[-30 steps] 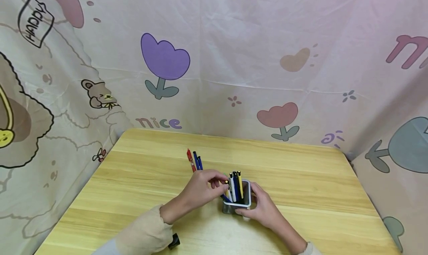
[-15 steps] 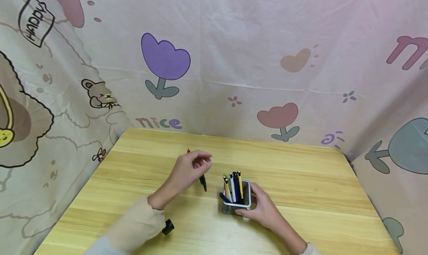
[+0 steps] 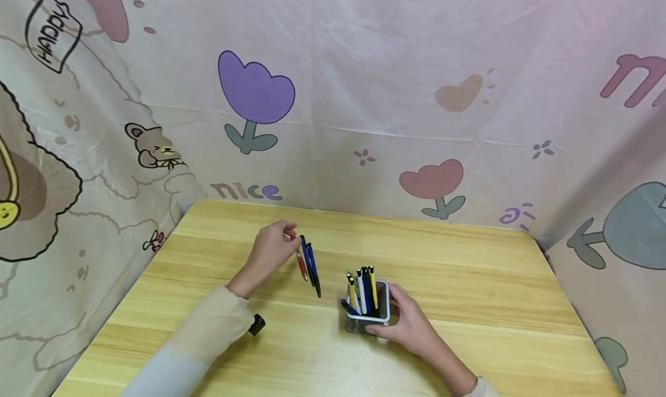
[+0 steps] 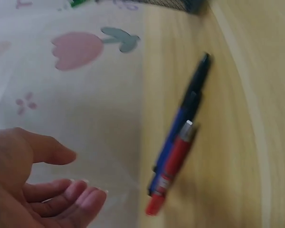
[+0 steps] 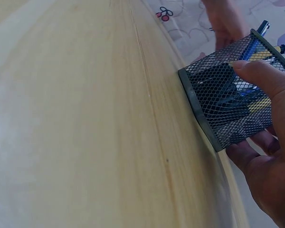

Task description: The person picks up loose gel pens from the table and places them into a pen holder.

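Note:
My left hand [image 3: 270, 244] hovers by the far end of a red pen [image 3: 302, 267]. In the left wrist view its thumb and loosely bent fingers stand apart, with nothing between them. Right beside the red pen, two blue pens [image 3: 315, 270] lie on the table. My right hand [image 3: 411, 322] grips a black mesh pen holder [image 5: 218, 104] from the right side, thumb on the near wall and fingers around the far side. Several pens stand in the holder, among them a yellow pen [image 3: 373, 287] and a white pen [image 3: 361, 296]. One dark blue pen [image 3: 351, 308] leans out over its left rim.
A wooden table [image 3: 468, 281] carries all of this. Behind it and at both sides hangs a printed cloth [image 3: 354, 67]. A small black object [image 3: 257, 325] shows at my left sleeve.
My left hand has withdrawn from the pen holder, leaving a yellow-topped pen standing in it, and has moved left and back to the red pen. The right hand has stayed put on the holder.

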`<state>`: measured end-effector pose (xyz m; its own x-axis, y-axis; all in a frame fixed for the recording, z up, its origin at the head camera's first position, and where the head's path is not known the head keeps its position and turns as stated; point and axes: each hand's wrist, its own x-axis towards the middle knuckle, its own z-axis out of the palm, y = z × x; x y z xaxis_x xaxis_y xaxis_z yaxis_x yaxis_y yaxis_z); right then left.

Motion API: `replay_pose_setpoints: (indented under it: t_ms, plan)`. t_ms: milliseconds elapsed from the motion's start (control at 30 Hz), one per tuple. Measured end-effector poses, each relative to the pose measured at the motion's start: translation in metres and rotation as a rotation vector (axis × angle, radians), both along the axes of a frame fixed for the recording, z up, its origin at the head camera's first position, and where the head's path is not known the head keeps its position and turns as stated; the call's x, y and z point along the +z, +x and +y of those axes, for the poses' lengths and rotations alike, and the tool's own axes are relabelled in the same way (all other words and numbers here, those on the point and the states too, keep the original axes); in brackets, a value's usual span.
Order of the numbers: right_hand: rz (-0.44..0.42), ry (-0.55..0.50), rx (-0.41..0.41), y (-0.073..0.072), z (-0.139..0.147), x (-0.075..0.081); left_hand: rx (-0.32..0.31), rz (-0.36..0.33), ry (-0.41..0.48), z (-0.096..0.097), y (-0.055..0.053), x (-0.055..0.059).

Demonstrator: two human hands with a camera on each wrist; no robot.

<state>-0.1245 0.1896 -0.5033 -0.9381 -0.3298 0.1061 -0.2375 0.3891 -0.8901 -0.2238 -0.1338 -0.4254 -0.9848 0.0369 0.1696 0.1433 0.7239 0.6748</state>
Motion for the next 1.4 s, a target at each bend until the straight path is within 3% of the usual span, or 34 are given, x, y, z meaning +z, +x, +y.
replay_pose_setpoints:
  t_ms: [267, 500, 900, 1133, 1400]
  plan:
    - [0.000, -0.006, 0.002, -0.001, 0.000, 0.000, 0.044, -0.083, -0.139, -0.007, -0.021, -0.026]
    - [-0.013, -0.007, -0.007, -0.001, 0.000, 0.001, 0.030, -0.127, -0.169, -0.007, -0.035, -0.036]
    - [-0.006, -0.003, 0.005, -0.001, 0.000, 0.001, 0.025, -0.239, -0.196, -0.001, -0.046, -0.040]
    - [0.003, 0.000, 0.007, -0.001, 0.000, 0.000, 0.028, -0.250, -0.210, -0.001, -0.047, -0.039]
    - [0.002, 0.012, 0.005, -0.001, 0.000, -0.001, 0.047, -0.307, -0.197, -0.002, -0.045, -0.037]
